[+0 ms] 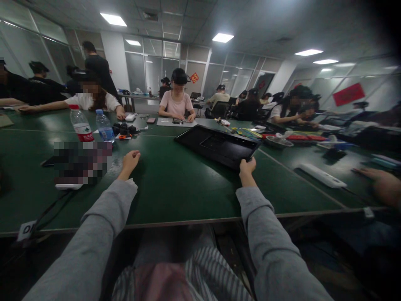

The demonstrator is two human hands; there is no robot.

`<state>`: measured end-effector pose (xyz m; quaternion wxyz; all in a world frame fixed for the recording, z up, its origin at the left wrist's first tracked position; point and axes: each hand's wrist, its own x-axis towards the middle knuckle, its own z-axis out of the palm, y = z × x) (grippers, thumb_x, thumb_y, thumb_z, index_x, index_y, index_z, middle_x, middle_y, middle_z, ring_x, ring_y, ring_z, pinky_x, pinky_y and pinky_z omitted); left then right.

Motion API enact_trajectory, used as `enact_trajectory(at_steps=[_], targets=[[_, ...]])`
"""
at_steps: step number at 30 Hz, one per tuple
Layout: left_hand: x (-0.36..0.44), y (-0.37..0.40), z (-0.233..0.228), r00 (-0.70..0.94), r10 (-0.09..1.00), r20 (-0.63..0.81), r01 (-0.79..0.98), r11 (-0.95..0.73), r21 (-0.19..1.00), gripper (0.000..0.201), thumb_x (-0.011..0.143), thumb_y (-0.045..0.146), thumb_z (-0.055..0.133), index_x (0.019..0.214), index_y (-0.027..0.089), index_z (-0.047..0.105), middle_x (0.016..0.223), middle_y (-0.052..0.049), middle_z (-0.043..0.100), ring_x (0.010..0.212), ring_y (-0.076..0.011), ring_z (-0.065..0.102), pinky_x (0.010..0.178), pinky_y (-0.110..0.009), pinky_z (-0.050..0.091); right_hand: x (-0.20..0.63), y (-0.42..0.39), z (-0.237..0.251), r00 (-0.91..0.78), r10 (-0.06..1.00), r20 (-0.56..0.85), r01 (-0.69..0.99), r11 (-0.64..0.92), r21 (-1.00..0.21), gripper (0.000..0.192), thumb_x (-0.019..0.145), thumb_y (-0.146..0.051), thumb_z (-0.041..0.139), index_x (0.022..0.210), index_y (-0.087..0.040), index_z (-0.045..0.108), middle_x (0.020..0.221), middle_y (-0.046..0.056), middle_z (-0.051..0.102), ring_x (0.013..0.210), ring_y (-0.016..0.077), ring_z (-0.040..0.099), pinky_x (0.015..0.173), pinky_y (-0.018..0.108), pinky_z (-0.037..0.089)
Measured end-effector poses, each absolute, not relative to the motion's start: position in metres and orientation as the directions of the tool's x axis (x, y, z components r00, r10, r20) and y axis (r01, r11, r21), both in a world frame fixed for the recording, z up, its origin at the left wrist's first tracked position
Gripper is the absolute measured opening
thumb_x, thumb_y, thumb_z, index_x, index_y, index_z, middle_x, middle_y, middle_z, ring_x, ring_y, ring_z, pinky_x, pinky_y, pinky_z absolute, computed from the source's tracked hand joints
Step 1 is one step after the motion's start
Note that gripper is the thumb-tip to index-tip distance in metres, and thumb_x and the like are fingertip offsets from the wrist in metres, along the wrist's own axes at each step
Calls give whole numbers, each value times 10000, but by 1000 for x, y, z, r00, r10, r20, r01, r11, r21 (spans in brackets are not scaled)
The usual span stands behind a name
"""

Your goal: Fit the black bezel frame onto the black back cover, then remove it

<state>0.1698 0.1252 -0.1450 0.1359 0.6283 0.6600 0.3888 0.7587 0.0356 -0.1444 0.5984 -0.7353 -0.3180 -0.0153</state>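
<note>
On the green table [175, 188], ahead and to the right of the seated person, a black laptop [219, 145] lies flat, its long axis running diagonally from far left to near right. The right hand [247, 167] is closed on the laptop's nearest corner, fingers curled over the edge, so this hand is in direct contact with the thing. The left hand [130, 161] rests well apart from it on the bare tabletop, loosely curled with nothing in it; the laptop lies to its right and slightly beyond. Both forearms wear grey sleeves and reach forward over the table's near edge. Left of the left hand stand two plastic water bottles, one red-labelled [80, 124] and one blue-labelled [104, 126], upright and just beside each other. A white elongated power strip [322, 175] lies to the right of the laptop, apart from it. Another person's hand [379, 182] enters at the far right edge, and several other people sit across the table
</note>
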Motion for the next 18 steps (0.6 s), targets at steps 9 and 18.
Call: enact_trajectory(at_steps=[9, 18], targets=[[166, 131, -153, -163, 938, 307, 732, -94, 675, 402, 999, 334, 585, 1327, 148, 723, 1291, -147, 764, 1202, -265, 716, 1059, -360, 512, 770, 14, -132, 988, 93, 126, 145, -244, -959, 799, 929, -166, 353, 1685, -68, 117, 1533, 350, 495, 1493, 393, 484, 1254, 612, 328], [169, 125, -148, -169, 941, 293, 740, -75, 668, 380, 997, 316, 589, 1315, 164, 731, 1302, -140, 761, 1208, -272, 713, 1059, -369, 514, 797, 2, -142, 983, -150, 109, 84, -166, -983, 834, 896, -113, 263, 1691, -43, 23, 1528, 346, 489, 1495, 330, 492, 1248, 496, 319]])
